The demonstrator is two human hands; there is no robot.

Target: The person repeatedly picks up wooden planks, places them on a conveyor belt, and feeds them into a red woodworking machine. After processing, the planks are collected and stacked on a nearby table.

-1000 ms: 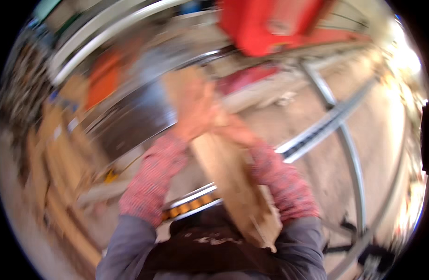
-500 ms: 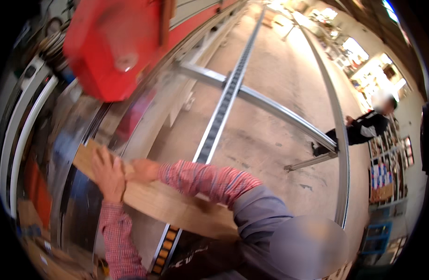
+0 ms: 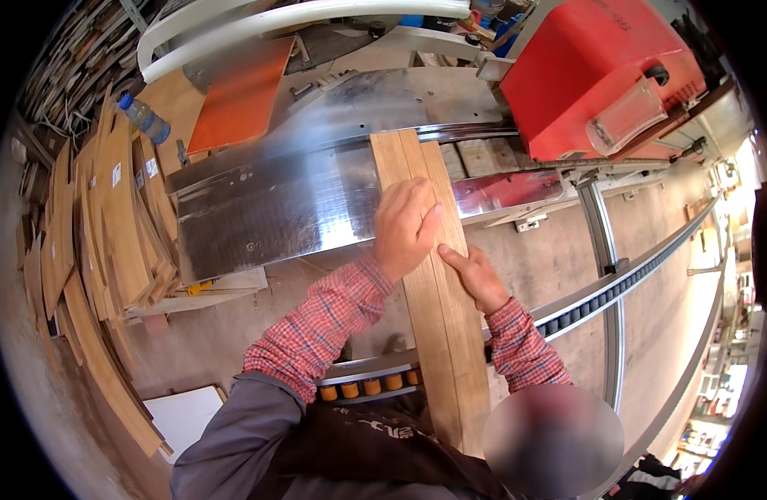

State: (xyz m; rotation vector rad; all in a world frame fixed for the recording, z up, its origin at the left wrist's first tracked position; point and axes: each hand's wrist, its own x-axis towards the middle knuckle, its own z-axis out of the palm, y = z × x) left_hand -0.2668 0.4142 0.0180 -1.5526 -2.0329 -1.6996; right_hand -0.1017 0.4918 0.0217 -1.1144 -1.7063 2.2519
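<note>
Two long, narrow wooden boards (image 3: 450,350) lie side by side. Their far ends rest on a shiny metal machine table (image 3: 292,200), and their near part crosses a roller track (image 3: 363,387) in front of my body. My left hand (image 3: 406,227) is curled over the top of the boards, just short of the metal table. Slightly nearer to me, my right hand (image 3: 479,279) grips their right edge, its thumb on the upper face and its fingers mostly hidden behind the edge.
A red machine housing (image 3: 600,75) stands at the far right. Beyond the table are an orange panel (image 3: 242,96) and a white curved rail (image 3: 317,18). Many wooden panels (image 3: 121,208) lean at the left, beside a blue-capped bottle (image 3: 146,119). Metal rails (image 3: 604,225) extend to the right.
My view has swung left, so the red housing now appears at right. My left hand, earlier flatter on the wood, is now curled. My right hand now holds the boards' right edge.
</note>
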